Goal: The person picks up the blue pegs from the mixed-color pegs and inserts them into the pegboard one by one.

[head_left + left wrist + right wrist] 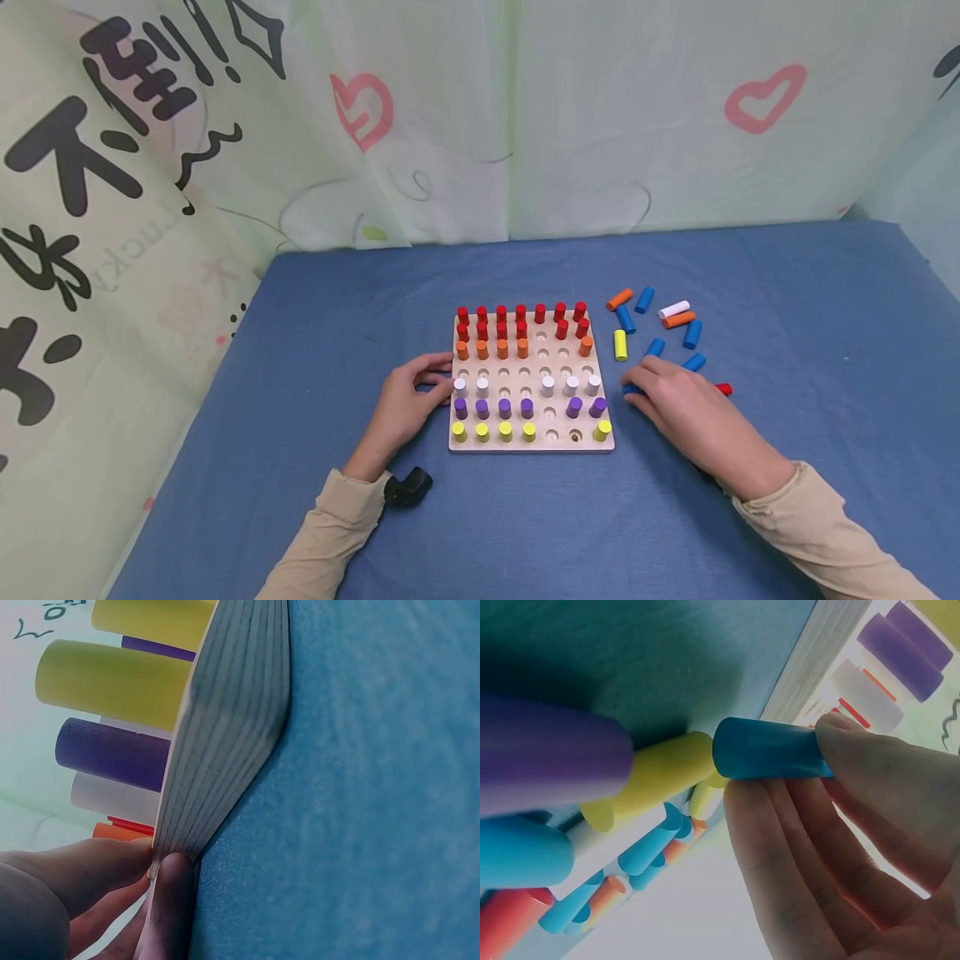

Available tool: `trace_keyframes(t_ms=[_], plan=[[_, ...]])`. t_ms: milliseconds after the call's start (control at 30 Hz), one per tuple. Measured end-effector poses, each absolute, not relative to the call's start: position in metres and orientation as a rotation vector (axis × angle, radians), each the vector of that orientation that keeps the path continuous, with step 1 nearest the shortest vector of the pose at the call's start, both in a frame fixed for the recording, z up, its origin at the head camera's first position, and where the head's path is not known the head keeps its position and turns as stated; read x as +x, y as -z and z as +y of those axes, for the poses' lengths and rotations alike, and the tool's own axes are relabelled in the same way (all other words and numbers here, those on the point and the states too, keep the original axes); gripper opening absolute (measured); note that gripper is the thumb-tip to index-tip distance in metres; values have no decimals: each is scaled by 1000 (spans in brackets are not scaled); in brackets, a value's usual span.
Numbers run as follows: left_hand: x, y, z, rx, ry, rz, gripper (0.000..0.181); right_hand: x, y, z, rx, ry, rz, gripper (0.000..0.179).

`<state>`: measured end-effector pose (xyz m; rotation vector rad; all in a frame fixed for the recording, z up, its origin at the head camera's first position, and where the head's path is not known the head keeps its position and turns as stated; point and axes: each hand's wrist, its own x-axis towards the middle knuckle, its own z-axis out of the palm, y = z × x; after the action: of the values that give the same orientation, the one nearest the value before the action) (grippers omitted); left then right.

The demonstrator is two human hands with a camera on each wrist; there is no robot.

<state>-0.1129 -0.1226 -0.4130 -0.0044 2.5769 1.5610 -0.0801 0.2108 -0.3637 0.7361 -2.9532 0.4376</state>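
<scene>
A light wooden pegboard [533, 451] stands on the table, holding rows of red, orange, white, purple and yellow pegs. Between the orange and white rows runs a row of bare holes. At its left edge is my left hand [408, 404]; in the left wrist view, the thumb and a finger [172, 907] hold that edge. Right of the board, my right hand [686, 408] pinches a blue peg [769, 748] between thumb and fingertips. Most of this peg is hidden by the hand in the head view.
Loose pegs lie around the right hand: several blue pegs [692, 334], a yellow peg [620, 345], a white peg [673, 309], two orange pegs [678, 319] and a red peg [723, 389]. A purple peg [547, 754] shows in the right wrist view. Behind the blue-covered table [787, 333] hangs a printed curtain [600, 125].
</scene>
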Motion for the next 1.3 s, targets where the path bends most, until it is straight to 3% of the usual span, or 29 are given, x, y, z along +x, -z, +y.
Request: trace_keyframes(t_ms=[1300], plan=[[-113,415,-125,19,-1565,2580,38,-91,349,193,784,-536,-2881,24]])
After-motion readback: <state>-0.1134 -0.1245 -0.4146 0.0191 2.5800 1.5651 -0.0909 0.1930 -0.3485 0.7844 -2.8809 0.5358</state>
